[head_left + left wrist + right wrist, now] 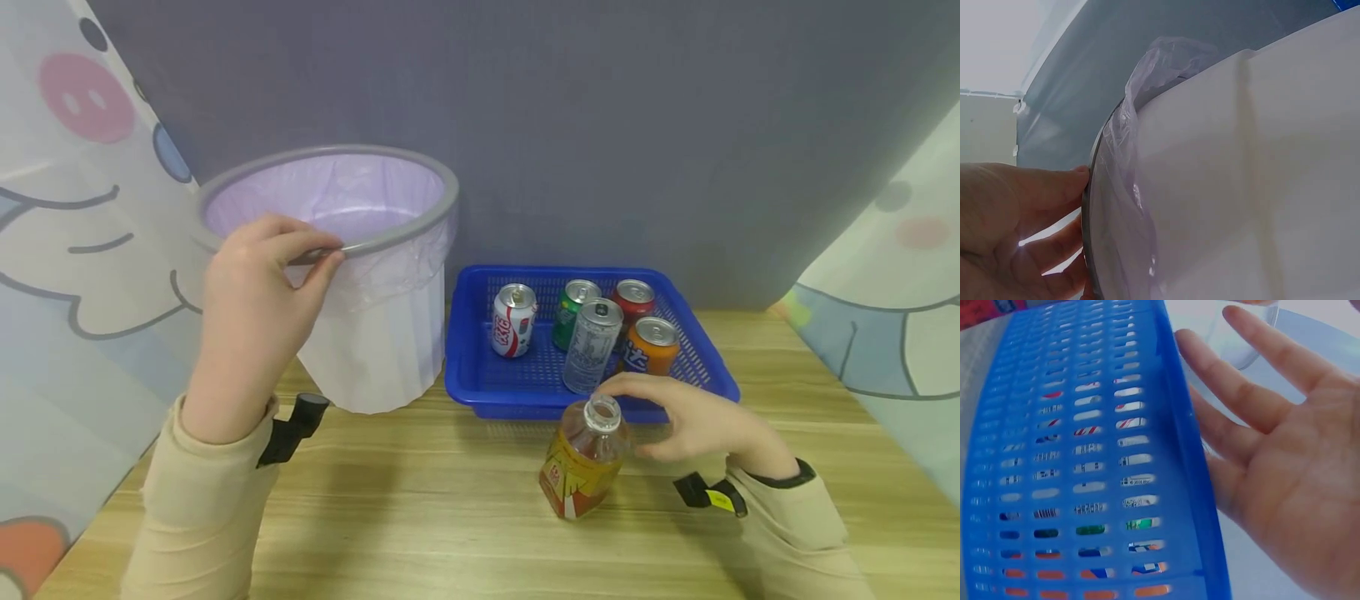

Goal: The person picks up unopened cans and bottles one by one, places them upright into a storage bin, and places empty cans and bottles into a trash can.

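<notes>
My left hand [251, 308] pinches the grey rim of a white trash bin [382, 350], which is lined with a thin purplish plastic bag [405, 271]. In the left wrist view, thumb and fingers hold the rim from both sides. My right hand [701, 421] is spread beside an uncapped plastic bottle [577, 479] with a yellow and red label. The bottle stands upright on the table. In the right wrist view, the right fingers [1241, 394] are extended near the rim of a blue basket [1194, 487], and part of the bottle shows at the top.
Several upright drink cans stand in the blue basket: a white one [513, 321], a green one [573, 304], a silver one [591, 350], a red one [634, 298] and an orange one [651, 346]. A grey partition [600, 133] rises behind. Cartoon-printed panels [52, 250] flank the wooden table [420, 517].
</notes>
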{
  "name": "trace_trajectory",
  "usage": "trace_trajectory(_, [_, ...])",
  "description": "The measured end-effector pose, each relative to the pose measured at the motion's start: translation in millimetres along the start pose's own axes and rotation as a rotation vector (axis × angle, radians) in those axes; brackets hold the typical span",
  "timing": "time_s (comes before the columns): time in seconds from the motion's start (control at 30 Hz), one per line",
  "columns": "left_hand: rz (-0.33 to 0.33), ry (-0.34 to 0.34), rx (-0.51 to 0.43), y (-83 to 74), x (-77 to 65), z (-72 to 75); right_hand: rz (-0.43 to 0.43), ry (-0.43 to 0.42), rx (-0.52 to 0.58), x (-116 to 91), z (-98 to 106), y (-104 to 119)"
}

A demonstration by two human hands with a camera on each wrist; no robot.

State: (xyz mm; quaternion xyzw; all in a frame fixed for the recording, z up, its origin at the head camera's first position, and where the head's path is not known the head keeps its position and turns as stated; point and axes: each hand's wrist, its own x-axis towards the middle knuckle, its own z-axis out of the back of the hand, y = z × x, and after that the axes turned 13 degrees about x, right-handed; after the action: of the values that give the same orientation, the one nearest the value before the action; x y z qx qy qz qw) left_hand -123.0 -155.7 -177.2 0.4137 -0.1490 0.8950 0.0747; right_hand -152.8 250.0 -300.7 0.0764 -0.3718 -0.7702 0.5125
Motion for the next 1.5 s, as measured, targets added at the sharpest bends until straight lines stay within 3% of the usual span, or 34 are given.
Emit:
trace_trajectory(0.47, [-0.005, -0.030, -0.017, 0.9, -3.8, -2.7, -0.087, -0.009, 0.021, 5.3, -13.6, 4.8])
trace_trajectory(0.77, [0.006, -0.049, -0.047, 0.3, -5.5, -3.9, -0.013, 0.006, 0.134, 14.1, -25.0, 1.7])
trace_trajectory(1.0, [0.002, -0.058, -0.044, -0.9, -5.9, -4.2, -0.027, 0.026, 0.228, 20.6, -35.5, 4.4])
trace_trajectory(1.27, [0.000, -0.064, -0.046, -1.3, -5.8, -4.2, 0.111, 0.062, 0.298, 29.3, -44.0, 1.6])
trace_trajectory(1.5, [0.004, -0.059, -0.046, -2.2, -5.9, -4.7, 0.141, 0.108, 0.421, 33.6, -47.1, 1.2])
